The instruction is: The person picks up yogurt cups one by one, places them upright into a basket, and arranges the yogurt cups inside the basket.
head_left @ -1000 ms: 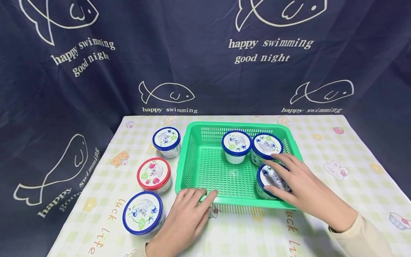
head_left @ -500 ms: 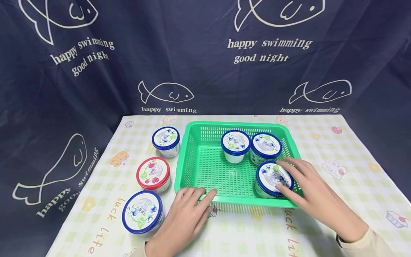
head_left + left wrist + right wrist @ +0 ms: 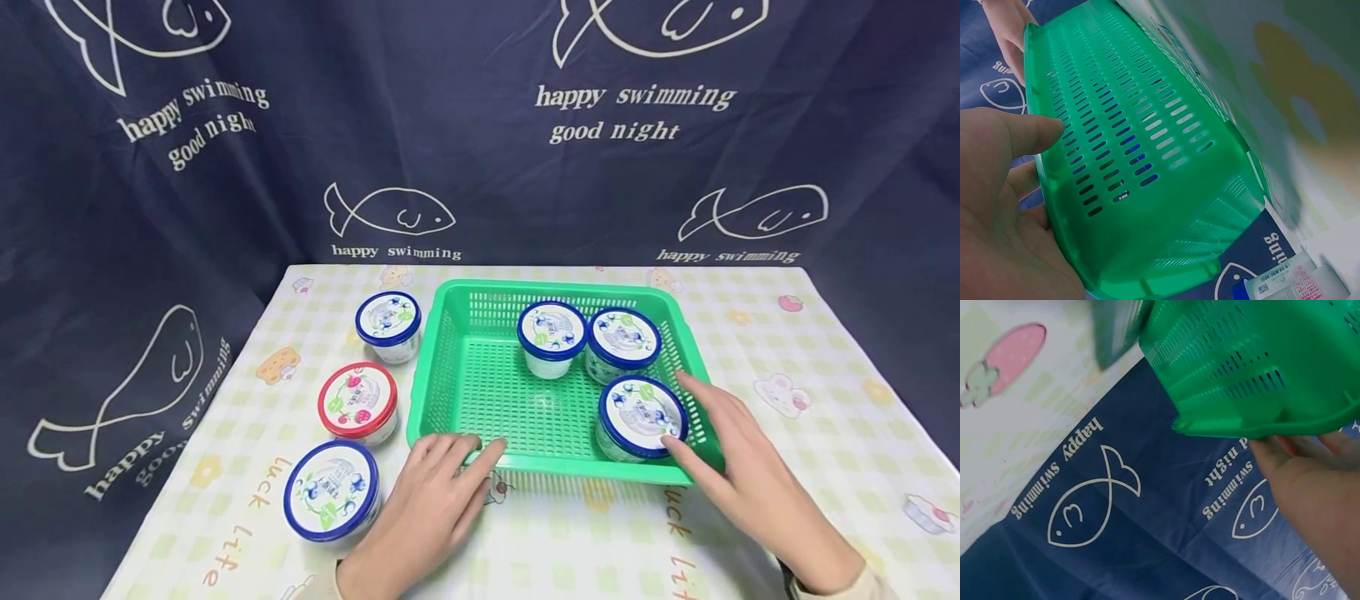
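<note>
A green plastic basket (image 3: 480, 458) holds three lidded tubs with blue rims: a back middle tub (image 3: 552, 332), a back right tub (image 3: 625, 338) and a front right tub (image 3: 642, 415). My left hand (image 3: 442, 504) grips the basket's front rim near its left corner; the left wrist view shows the thumb (image 3: 1038, 134) on the outer wall and fingers beyond the rim. Over the front right corner is my right hand (image 3: 757, 483), its fingers spread apart, the thumb tip by the front right tub's lid. The right wrist view has the hand (image 3: 1316, 481) at the basket's rim.
Left of the basket, a blue-lidded tub (image 3: 387, 321), a red-lidded tub (image 3: 358, 402) and a nearer blue-lidded tub (image 3: 332, 492) stand in a line. A checked cloth (image 3: 570, 542) covers the table. Behind hangs a dark blue curtain (image 3: 495, 167) with fish prints.
My right hand has drawn back to the right, off the front right tub, and its lid now shows almost whole. The left hand stays on the basket's rim.
</note>
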Available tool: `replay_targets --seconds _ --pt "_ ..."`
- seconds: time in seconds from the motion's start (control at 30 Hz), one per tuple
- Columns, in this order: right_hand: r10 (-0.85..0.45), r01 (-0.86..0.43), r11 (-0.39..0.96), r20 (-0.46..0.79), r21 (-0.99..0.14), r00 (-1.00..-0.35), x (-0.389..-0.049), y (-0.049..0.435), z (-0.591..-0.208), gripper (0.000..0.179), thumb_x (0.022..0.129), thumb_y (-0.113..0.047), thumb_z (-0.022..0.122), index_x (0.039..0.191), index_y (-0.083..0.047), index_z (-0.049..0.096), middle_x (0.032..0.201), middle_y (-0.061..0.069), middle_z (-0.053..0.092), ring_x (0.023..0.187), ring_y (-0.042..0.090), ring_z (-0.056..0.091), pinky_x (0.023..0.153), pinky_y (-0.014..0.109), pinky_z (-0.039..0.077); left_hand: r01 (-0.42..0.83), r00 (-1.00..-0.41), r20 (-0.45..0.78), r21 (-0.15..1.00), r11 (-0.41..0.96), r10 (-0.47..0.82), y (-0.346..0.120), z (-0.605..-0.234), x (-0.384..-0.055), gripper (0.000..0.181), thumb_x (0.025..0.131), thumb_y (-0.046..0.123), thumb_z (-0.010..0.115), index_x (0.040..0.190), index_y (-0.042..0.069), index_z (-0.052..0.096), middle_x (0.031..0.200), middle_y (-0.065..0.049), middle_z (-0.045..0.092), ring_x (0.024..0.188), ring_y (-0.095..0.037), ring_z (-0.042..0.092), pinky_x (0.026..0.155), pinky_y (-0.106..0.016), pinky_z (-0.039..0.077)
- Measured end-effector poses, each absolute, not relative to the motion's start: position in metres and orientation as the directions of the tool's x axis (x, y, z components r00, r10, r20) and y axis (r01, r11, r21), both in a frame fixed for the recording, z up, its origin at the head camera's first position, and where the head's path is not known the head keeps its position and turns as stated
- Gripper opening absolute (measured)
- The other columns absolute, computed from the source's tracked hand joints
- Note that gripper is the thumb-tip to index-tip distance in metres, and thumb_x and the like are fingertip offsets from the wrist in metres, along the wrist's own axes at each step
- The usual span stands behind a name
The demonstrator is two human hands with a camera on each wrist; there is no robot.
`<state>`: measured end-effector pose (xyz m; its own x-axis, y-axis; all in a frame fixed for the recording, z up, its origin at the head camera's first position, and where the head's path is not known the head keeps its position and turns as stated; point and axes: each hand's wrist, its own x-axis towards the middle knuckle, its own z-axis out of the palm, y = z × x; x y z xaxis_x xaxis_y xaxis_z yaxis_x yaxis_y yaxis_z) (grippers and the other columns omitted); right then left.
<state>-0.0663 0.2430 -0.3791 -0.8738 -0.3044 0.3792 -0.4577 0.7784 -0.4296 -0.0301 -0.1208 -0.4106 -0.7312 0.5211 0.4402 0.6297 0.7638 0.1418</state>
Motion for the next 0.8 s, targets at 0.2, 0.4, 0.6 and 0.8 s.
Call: replay_targets --seconds 0.2,0.4,0.6,0.8 --pt "-0.255 -0.443 0.767 0.412 -0.464 -0.875 -0.066 0.246 -0.387 0.079 0.086 -0.018 0.078 0.154 -0.02 0.036 0.148 0.007 0.046 0.142 0.013 0.034 0.11 0.009 0.014 0.629 -0.735 0.435 0.148 0.764 0.521 -0.119 -0.411 -0.032 0.04 0.105 0.033 0.041 0.143 0.023 0.052 0.115 0.002 0.062 0.109 -0.017 0.056 0.095 -0.039 0.04" --pt "-0.174 -0.41 0.761 0.45 -0.503 -0.876 -0.062 0.247 -0.392 0.062 0.086 -0.015 0.076 0.143 -0.015 0.051 0.143 0.01 0.051 0.14 0.008 0.036 0.11 0.01 0.016 0.639 -0.73 0.438 0.166 0.751 0.524 -0.118 -0.411 -0.034 0.042 0.101 0.029 0.051 0.143 0.022 0.053 0.116 0.002 0.061 0.11 -0.017 0.055 0.095 -0.039 0.039" --pt "-0.154 -0.498 0.697 0.57 -0.517 -0.807 -0.062 0.248 -0.398 0.039 0.08 -0.006 0.079 0.117 -0.009 0.069 0.129 0.01 0.063 0.132 0.012 0.049 0.112 0.015 0.027 0.635 -0.733 0.439 0.165 0.755 0.52 -0.118 -0.411 -0.033 0.046 0.096 0.025 0.061 0.141 0.022 0.054 0.115 0.002 0.061 0.109 -0.017 0.056 0.094 -0.038 0.039" --pt "-0.126 -0.61 0.605 0.695 -0.512 -0.708 -0.064 0.245 -0.404 0.009 0.081 -0.004 0.077 0.089 -0.003 0.074 0.104 0.015 0.072 0.118 0.012 0.059 0.106 0.018 0.038 0.632 -0.734 0.43 0.151 0.76 0.525 -0.121 -0.411 -0.033 0.049 0.094 0.024 0.063 0.142 0.022 0.053 0.115 0.001 0.061 0.109 -0.017 0.056 0.095 -0.039 0.039"
